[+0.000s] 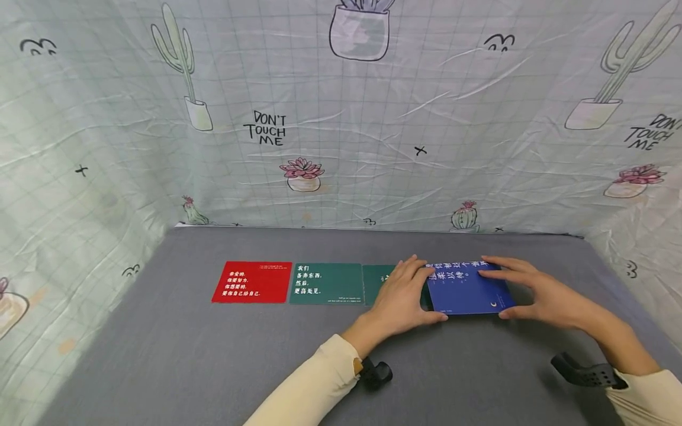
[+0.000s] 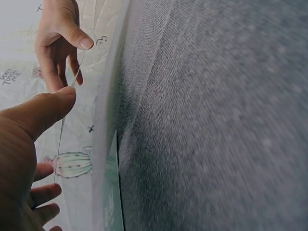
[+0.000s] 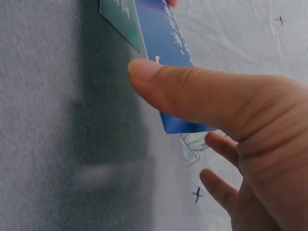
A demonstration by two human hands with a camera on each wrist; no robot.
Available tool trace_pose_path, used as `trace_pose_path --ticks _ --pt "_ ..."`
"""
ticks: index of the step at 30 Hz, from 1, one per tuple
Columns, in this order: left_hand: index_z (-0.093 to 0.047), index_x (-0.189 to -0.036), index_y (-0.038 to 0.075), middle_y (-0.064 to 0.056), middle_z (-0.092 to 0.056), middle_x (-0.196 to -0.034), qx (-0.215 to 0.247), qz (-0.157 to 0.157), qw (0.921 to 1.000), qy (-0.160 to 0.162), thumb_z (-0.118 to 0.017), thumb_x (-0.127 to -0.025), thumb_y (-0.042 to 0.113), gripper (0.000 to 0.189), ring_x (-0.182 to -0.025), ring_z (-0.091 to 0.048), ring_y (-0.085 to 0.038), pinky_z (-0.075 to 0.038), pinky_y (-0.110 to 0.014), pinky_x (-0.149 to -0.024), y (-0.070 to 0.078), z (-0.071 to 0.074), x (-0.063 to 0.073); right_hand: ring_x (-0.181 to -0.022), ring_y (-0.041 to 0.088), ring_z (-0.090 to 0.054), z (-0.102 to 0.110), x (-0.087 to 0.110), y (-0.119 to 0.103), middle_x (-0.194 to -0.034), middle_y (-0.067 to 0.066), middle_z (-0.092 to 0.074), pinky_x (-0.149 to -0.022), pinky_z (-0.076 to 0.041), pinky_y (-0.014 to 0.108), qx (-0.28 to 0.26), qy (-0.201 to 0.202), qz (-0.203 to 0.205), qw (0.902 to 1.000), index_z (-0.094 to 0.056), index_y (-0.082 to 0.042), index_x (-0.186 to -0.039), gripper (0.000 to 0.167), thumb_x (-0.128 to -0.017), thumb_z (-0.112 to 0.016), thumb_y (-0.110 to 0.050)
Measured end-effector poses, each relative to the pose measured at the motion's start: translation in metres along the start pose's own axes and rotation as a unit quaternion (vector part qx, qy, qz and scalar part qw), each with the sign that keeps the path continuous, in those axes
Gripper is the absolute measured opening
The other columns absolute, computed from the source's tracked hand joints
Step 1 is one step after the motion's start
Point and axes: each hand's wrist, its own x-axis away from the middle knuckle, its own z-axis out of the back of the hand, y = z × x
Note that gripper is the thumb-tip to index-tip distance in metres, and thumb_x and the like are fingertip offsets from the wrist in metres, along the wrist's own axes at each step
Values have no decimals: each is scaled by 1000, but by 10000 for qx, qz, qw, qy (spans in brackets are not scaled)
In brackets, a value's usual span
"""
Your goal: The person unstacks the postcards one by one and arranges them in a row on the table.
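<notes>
A blue card (image 1: 467, 291) with white writing and a small moon is held up off the table between both hands. My left hand (image 1: 403, 294) pinches its left end, thumb at the near edge and fingers toward the far edge. The right hand (image 1: 549, 290) grips the right end the same way; in the right wrist view its thumb (image 3: 159, 79) presses the near edge. In the left wrist view the card is edge-on, a thin line. Behind my left hand lies a green card (image 1: 375, 278), partly hidden by it.
To the left, a second green card (image 1: 327, 284) and a red card (image 1: 253, 282) lie in a row on the grey tabletop (image 1: 213, 361). A patterned cloth (image 1: 351, 118) hangs at the back and sides. Each wrist carries a black band (image 1: 586, 371).
</notes>
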Motion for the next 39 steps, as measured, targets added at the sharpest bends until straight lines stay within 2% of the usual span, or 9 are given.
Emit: trace_pose_path --ticks 4,9,12,15,16,19,21,29,39 --pt "-44 -143 16 0 -39 -147 -174 46 9998 -33 -68 -76 64 85 -142 -20 -18 -13 -32 -116 4 -4 -9 -138 17 -22 2 2 7 -152 0 -30 -90 -37 52 -179 -138 -243 9994 -53 -21 -138 72 -73 -82 -30" --pt "-42 -144 16 1 -36 -149 -245 142 9995 -149 -67 -76 65 86 -143 -19 -17 -13 -33 -116 7 -9 -20 -138 15 -20 2 3 18 -152 1 -30 -88 -34 63 -445 -163 -322 9984 -54 -19 -137 71 -73 -83 -28" --pt "-41 -145 17 2 -35 -150 -220 195 9993 -241 -68 -76 64 87 -143 -18 -17 -13 -33 -116 8 -12 -24 -138 8 -19 1 4 25 -152 1 -31 -102 -31 46 -362 -177 -348 9986 -54 -20 -137 71 -73 -83 -30" --pt "-39 -146 17 3 -33 -151 -194 281 9988 -337 -68 -77 63 88 -144 -16 -16 -12 -33 -116 8 -16 -27 -138 8 -19 0 3 29 -151 2 -33 -103 -30 40 -379 -251 -394 9982 -54 -20 -137 70 -74 -82 -31" --pt "-38 -146 17 3 -33 -151 -179 319 9987 -355 -67 -77 63 88 -144 -16 -16 -12 -33 -116 8 -17 -27 -138 7 -18 -1 2 31 -151 3 -33 -103 -29 41 -412 -291 -430 9978 -54 -21 -137 70 -74 -81 -33" --pt "-37 -147 17 4 -32 -152 -111 423 9981 -442 -67 -78 62 87 -144 -15 -15 -11 -33 -116 8 -21 -29 -139 9 -17 -3 0 34 -150 7 -33 -95 -29 64 -649 -412 -525 9957 -54 -19 -136 69 -75 -81 -34" --pt "-37 -147 18 4 -31 -152 -72 477 9976 -496 -67 -79 61 86 -144 -15 -15 -11 -34 -116 8 -23 -30 -139 12 -17 -4 -1 37 -150 8 -33 -93 -28 68 -766 -487 -601 9941 -54 -19 -136 68 -75 -80 -35" --pt "-36 -148 20 7 -31 -152 -142 606 9957 -691 -64 -80 63 85 -143 -15 -14 -12 -34 -116 8 -27 -35 -136 43 -20 -9 -3 45 -150 13 -33 -93 -25 72 -955 -622 -687 9911 -55 -16 -135 68 -75 -80 -34" --pt "-37 -147 22 9 -33 -151 -473 592 9937 -824 -61 -79 68 86 -143 -17 -15 -12 -37 -116 4 -31 -40 -133 54 -17 -10 -7 48 -148 23 -31 -93 -18 76 -1087 -807 -906 9866 -56 -13 -134 69 -73 -82 -34"
